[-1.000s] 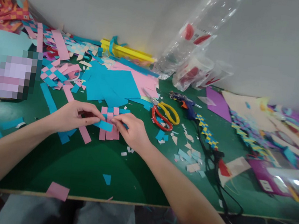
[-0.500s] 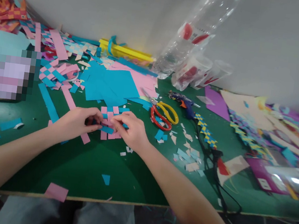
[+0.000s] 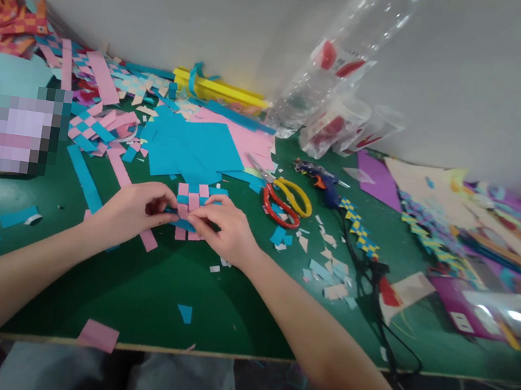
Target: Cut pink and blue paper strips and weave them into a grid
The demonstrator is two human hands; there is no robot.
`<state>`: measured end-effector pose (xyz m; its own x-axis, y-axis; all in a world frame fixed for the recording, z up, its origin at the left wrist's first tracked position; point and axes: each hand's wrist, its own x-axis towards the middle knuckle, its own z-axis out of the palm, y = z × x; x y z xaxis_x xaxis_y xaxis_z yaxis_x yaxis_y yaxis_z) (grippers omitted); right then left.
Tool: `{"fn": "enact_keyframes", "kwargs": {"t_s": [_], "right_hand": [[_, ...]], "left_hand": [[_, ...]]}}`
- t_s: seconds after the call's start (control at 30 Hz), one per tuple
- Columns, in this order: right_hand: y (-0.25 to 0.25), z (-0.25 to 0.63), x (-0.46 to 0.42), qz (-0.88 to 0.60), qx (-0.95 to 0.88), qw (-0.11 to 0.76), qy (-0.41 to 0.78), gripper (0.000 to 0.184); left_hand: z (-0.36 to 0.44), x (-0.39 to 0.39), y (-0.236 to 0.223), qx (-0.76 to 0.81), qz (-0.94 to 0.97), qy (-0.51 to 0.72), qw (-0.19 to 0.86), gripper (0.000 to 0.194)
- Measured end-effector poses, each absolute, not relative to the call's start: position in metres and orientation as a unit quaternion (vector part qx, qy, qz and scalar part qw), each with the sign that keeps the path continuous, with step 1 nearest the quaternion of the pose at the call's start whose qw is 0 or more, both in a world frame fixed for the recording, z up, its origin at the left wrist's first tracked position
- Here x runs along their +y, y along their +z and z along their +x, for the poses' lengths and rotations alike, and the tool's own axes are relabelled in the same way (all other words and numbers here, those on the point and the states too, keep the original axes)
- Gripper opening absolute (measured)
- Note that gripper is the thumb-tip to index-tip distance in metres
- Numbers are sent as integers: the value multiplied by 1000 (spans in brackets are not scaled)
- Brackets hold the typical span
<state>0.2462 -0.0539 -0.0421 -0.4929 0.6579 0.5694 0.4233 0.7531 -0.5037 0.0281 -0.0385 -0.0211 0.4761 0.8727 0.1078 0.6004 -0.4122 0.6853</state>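
Observation:
A small woven piece of pink and blue paper strips lies between my hands on the green table. My left hand pinches a blue strip at the weave's left side, thumb and forefinger together. From the right, my right hand has its thumb and forefinger closed on a pink strip in the middle of the weave. Its fingers hide part of the lower right of the piece. Under my left wrist runs a loose pink paper strip, and a blue paper strip lies beside it.
Blue paper sheets lie behind the weave. To the right are red-and-yellow-handled scissors, a glue gun with a black cord, and paper scraps. A large plastic bottle leans at the wall beside wrapped cups.
My right fingertips have shifted slightly left and down across the weave. A blue strip low in the weave now sits at a different slant; my left hand has barely moved.

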Motion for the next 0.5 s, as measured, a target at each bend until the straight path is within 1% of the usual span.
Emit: {"fn": "enact_keyframes", "kwargs": {"t_s": [0.1,0.2,0.3,0.5], "right_hand": [[-41,246,-54,-326,-847,392,152,26],[-41,246,-55,-338,-846,380,158,26],[-41,247,-55,-336,-845,383,163,24],[-40,246,-56,-346,-841,380,167,28]], "left_hand": [[27,-40,-15,471,786,204,344,21],[25,-41,-10,466,786,200,355,23],[23,-40,-10,453,804,196,333,24],[21,-37,-17,450,844,172,235,25]]}}
